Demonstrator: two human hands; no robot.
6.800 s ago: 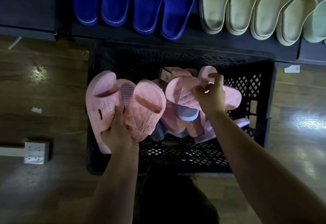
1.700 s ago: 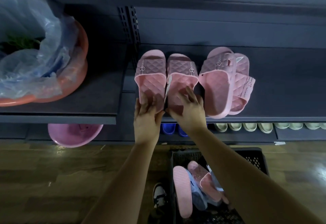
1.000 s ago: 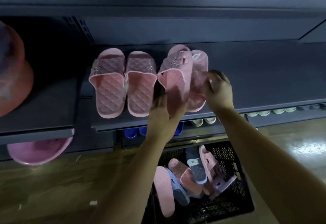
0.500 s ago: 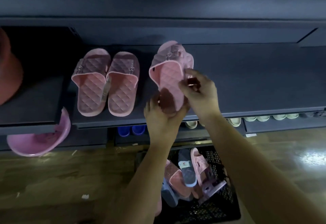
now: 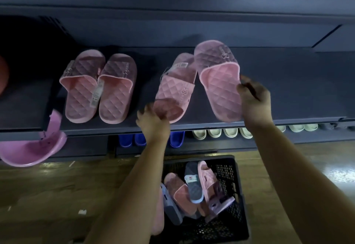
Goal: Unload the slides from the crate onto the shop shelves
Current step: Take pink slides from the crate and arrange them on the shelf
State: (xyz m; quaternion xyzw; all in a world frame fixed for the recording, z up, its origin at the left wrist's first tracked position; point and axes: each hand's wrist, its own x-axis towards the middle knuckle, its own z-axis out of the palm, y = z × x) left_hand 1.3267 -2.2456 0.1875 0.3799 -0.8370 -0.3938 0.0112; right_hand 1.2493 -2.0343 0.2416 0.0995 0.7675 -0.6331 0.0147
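The left hand (image 5: 153, 123) is gripping the heel end of one pink slide (image 5: 173, 92), with its fingers curled round the sole. The right hand (image 5: 254, 99) is clamping the outer edge of the second pink slide (image 5: 219, 84) from that slide's three o'clock side. Both slides are sitting over the dark shelf (image 5: 288, 90) near the middle of the view. Their toes are leaning together toward twelve o'clock and their heels are spreading apart. Whether the second slide is resting flat is unclear.

A white paper tag (image 5: 180, 65) is hanging at the first slide's toe, its print too small to read. Raised logos are showing on the straps and are also illegible.

At nine o'clock a finished pair (image 5: 98, 88) is lying side by side with a barcode-style label (image 5: 97, 95) between the two slides. The label's text is unreadable.

At six o'clock the black crate (image 5: 236, 186) is standing on the wooden floor (image 5: 48, 195). It is holding more slides, among them a dark slide (image 5: 193, 184) with a pale sticker bearing a small red mark.

Blue slides (image 5: 130, 140) and cream slides (image 5: 222, 132) are lining the lower shelf, and a pink basin (image 5: 28, 153) is sitting at eight o'clock.
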